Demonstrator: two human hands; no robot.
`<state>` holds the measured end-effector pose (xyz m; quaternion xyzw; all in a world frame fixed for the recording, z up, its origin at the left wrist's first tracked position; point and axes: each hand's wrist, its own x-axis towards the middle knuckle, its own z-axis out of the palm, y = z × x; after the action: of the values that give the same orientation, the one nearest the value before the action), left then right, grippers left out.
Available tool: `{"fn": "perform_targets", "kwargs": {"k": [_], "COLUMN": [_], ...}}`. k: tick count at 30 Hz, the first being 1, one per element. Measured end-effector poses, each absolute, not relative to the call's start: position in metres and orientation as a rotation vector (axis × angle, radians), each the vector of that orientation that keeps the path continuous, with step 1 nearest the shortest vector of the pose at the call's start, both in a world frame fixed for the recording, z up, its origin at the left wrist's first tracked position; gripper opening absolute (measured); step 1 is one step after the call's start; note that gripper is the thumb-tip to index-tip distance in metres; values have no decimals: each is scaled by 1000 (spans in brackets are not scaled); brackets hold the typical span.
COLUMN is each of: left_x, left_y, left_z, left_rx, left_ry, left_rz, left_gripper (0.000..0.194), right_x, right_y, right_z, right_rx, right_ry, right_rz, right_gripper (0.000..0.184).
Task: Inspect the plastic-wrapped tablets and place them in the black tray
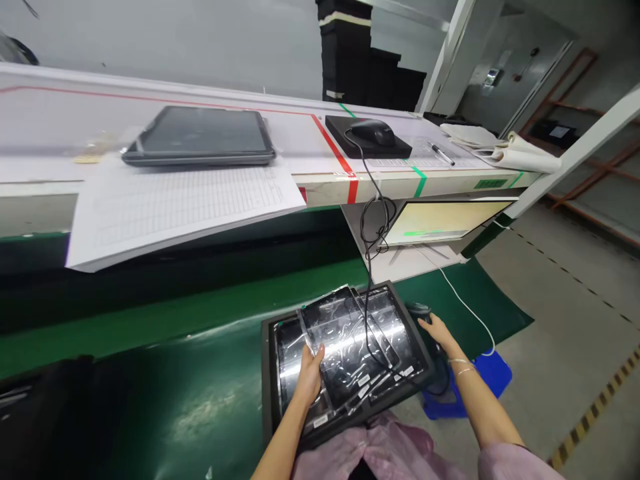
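My left hand [311,377] grips the left edge of a glossy black screen panel [345,347] wrapped in clear film. The panel lies askew on other film-covered panels in a black tray [267,400], which rests at the front edge of the green mat. Small white labels [363,381] show along the panels' near edges. To the right of the tray, my right hand [437,333] is closed around a dark handheld barcode scanner [419,309], whose grip is partly hidden. A black cable [367,320] hangs from the shelf and crosses over the panels.
Above the green mat [210,393] runs a white shelf with a tablet [205,133], paper sheets [185,207], a mouse [375,132] and a pen [443,155]. A lit monitor [445,221] stands beneath it. A blue stool [493,377] is at the right.
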<state>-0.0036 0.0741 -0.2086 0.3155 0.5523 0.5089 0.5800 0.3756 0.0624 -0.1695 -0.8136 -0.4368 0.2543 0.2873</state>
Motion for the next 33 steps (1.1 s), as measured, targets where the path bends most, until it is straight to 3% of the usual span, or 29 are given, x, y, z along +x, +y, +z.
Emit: {"fn": "perform_targets", "kwargs": {"k": [3,6,10,13,17,21,26,30,33], "left_x": [-9,-10,-9,-9,-15,-19,-15,-12,-8], "left_y": [71,67,64,63,65,71,73,74,77], "left_z": [-199,-191,-187,-189,-192,-191,-190,-190,-193], "left_rx": [619,532,471,395,376,409,414,365,443], "left_ry": [1150,1048,992,991,973,978,1056,1032,1042], "left_rz": [1159,1131,1120,1122,1092,1041,988,993,1034], "left_gripper": [55,56,51,49,47,45,43,52,73], "right_x": [346,287,194,164,183,201,183,200,255], "right_y": [51,19,-26,-23,11,16,-18,-52,-85], "right_z": [-161,-148,-158,-181,-190,-165,-119,-96,-95], "right_rx": [-2084,-1913,-1573,-1741,-1962,-1853,-1674,-1385,-1286], "right_ry": [-1180,-1237,-1667,-1681,-1326,-1311,-1249,-893,-691], "right_rz": [456,245,391,366,604,741,999,1299,1379], "right_gripper": [17,36,28,45,57,34,22,32,40]}}
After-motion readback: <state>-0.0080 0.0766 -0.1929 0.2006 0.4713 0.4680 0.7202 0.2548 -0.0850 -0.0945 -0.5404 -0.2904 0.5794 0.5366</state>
